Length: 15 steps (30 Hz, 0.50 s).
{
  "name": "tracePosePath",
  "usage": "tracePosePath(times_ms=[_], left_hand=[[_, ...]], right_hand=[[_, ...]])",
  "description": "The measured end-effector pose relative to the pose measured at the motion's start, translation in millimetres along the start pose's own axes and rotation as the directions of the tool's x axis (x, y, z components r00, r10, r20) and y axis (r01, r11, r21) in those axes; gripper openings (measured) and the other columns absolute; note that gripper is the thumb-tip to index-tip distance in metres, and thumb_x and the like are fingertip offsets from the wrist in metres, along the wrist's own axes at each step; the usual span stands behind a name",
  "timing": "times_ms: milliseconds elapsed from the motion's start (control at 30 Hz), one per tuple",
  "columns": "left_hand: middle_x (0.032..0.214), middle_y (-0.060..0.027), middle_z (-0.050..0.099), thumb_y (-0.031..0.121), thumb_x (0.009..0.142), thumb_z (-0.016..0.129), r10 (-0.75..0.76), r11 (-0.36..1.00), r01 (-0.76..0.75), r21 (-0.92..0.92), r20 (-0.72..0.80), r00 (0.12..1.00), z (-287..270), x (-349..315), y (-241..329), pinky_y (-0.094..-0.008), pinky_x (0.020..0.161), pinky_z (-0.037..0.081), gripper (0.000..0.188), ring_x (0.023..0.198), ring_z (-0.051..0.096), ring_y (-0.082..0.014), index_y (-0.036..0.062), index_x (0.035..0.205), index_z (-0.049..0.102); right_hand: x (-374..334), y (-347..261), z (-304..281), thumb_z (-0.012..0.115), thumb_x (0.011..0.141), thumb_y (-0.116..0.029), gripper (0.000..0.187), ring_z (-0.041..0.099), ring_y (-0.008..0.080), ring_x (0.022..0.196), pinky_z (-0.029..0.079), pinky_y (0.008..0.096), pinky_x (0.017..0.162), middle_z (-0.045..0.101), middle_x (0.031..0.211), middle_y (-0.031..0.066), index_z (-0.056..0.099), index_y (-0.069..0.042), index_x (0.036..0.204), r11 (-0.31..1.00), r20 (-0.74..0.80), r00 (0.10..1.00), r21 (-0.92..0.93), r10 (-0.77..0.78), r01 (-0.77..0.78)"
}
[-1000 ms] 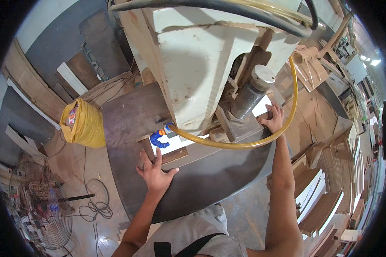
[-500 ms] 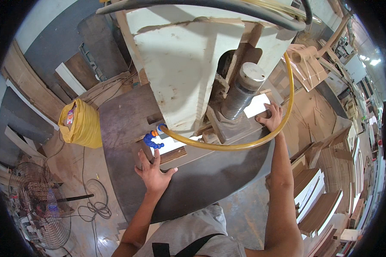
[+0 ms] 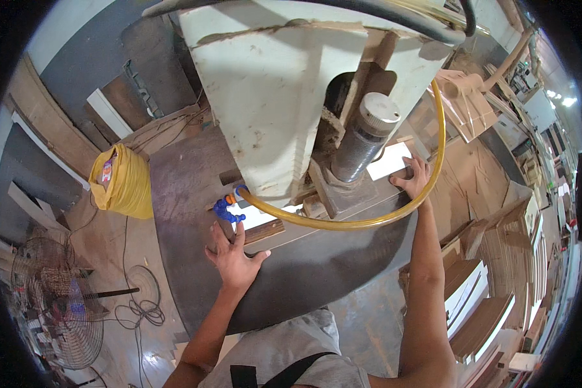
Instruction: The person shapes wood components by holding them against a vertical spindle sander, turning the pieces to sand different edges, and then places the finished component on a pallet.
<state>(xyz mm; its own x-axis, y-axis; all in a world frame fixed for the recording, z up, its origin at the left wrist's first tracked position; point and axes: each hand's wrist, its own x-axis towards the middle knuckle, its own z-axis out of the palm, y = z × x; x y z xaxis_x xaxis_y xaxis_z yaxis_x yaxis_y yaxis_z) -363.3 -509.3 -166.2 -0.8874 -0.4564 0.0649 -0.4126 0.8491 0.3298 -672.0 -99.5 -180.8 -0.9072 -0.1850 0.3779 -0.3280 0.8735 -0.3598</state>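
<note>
A white-faced board (image 3: 252,218) with a brown edge lies on the dark machine table (image 3: 317,275), passing under the pale machine head (image 3: 258,110). Spread fingers mark my left hand (image 3: 235,262) as open, its fingertips at the board's left end, just below a blue jointed nozzle (image 3: 224,211). At the right, a white face (image 3: 389,161) shows beyond the head; whether it is the same board is hidden. My right hand (image 3: 415,180) curls thumb and fingers around its end. A ribbed dark cylinder with a grey cap (image 3: 380,110) stands between my hands.
A yellow hose (image 3: 349,225) loops from the nozzle around to the right. On the left are a yellow sack (image 3: 124,184), a wire-cage fan (image 3: 55,304) and loose cables (image 3: 145,307). Stacked boards (image 3: 482,320) stand at the right, near my forearm.
The view has shifted slightly. My right hand stays at the right-hand board end, and my left hand keeps its spread pose beside the nozzle.
</note>
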Motion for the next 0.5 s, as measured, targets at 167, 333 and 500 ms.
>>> tracePosePath(times_ms=[167, 333, 500], left_hand=[[0.152, -0.0302, 0.02, 0.05, 0.058, 0.086, -0.029, 1.0, 0.029, -0.008, 0.003, 1.0, 1, 0, 8, -0.0766, 0.097, 0.026, 0.099, 0.143, 0.023, -0.045, 0.0193, 0.143, 0.048], [0.151, -0.0297, 0.022, 0.05, 0.057, 0.087, -0.011, 0.999, 0.01, -0.031, -0.031, 0.999, 1, 1, 13, -0.0777, 0.096, 0.025, 0.098, 0.142, 0.024, -0.0455, 0.0192, 0.142, 0.049], [0.154, -0.0303, 0.017, 0.052, 0.06, 0.085, -0.009, 1.0, 0.008, -0.021, -0.01, 1.0, 4, 0, 16, -0.0776, 0.097, 0.023, 0.1, 0.143, 0.022, -0.0457, 0.0204, 0.145, 0.044]], right_hand=[[4, 0, -4, 0.084, 0.053, -0.048, 0.081, 0.041, 0.0397, 0.127, 0.032, 0.0494, 0.108, 0.05, 0.135, 0.0198, 0.064, -0.008, 0.121, 0.999, 0.059, 0.998, -0.005, 0.036, -0.036], [10, 26, 6, 0.088, 0.049, -0.047, 0.084, 0.046, 0.0378, 0.123, 0.039, 0.0483, 0.102, 0.052, 0.13, 0.0204, 0.064, -0.002, 0.116, 0.996, -0.03, 0.996, 0.021, -0.085, 0.086], [12, 28, 7, 0.087, 0.049, -0.04, 0.08, 0.056, 0.0373, 0.109, 0.048, 0.0449, 0.092, 0.054, 0.124, 0.0205, 0.064, -0.002, 0.115, 0.988, -0.048, 0.993, 0.109, -0.109, 0.113]])
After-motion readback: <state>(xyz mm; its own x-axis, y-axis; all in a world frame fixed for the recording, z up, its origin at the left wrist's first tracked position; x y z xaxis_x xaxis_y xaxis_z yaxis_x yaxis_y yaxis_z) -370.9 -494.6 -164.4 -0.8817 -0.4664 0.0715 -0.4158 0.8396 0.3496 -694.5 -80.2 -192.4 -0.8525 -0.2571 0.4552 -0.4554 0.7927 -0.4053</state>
